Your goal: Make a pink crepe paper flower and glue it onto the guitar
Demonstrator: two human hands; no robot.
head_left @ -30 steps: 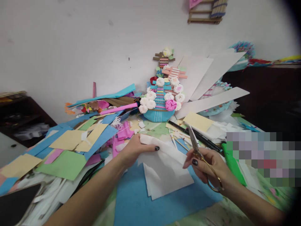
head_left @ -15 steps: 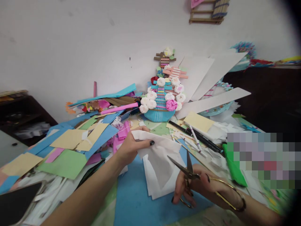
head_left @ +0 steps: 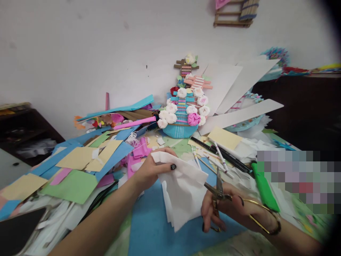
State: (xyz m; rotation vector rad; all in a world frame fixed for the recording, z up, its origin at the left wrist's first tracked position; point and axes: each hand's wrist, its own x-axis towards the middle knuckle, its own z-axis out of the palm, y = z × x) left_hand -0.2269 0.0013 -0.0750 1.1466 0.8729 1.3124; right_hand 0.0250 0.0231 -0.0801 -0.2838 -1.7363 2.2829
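Between the thumb and fingers of my left hand (head_left: 153, 169) is a folded sheet of thin white paper (head_left: 183, 195), pinched near its upper left corner. The paper hangs down in loose layers above a blue sheet (head_left: 145, 227). My right hand (head_left: 222, 208) holds a pair of scissors (head_left: 218, 193), fingers in the gold-coloured handles. The scissors' blades are spread and point up and to the left. One blade tip lies close to the paper's right edge; I cannot tell whether they touch.
A blue lute-shaped craft (head_left: 177, 131) with white and pink paper flowers leans at the wall. Coloured paper pieces (head_left: 71, 186) cover the left side, with a dark phone-like object (head_left: 21, 231) at the corner. Right of me lie black pens (head_left: 226, 154) and a green object (head_left: 265, 188).
The scissors have moved slightly right, and their blades have drawn away from the middle of the paper to its right edge. My left hand has shifted a little, turning the paper.
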